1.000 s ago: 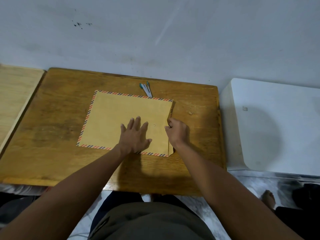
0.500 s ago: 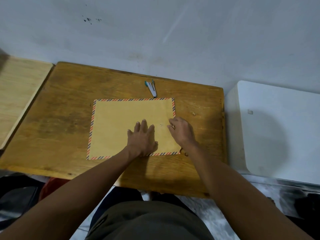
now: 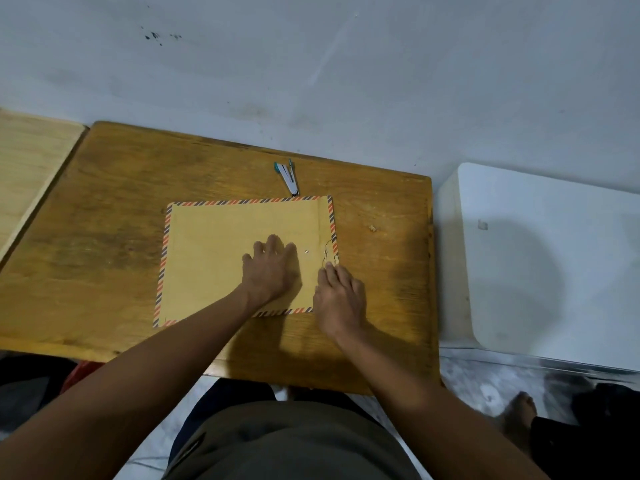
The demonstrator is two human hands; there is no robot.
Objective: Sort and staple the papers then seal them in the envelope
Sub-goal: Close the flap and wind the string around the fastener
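Plain room: worn wooden desk [image 3: 138, 209], scuffed wall [image 3: 311, 64].

A worn wooden table [image 3: 104, 237] carries a brown envelope [image 3: 214, 258] (striped border) and a stapler [image 3: 288, 177].

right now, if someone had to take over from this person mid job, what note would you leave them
Left hand: flat, fingers straight, pressing the envelope down on the wooden table.
Right hand: at the envelope's right end, fingertips at the closure string by the folded flap; whether it pinches the string is unclear.
Stapler: lying beyond the envelope's far edge, untouched.
Done: no loose papers in sight, so they are probably stapled and inside; flap folded over.
Left: wind the string round the two small fasteners to seal it.
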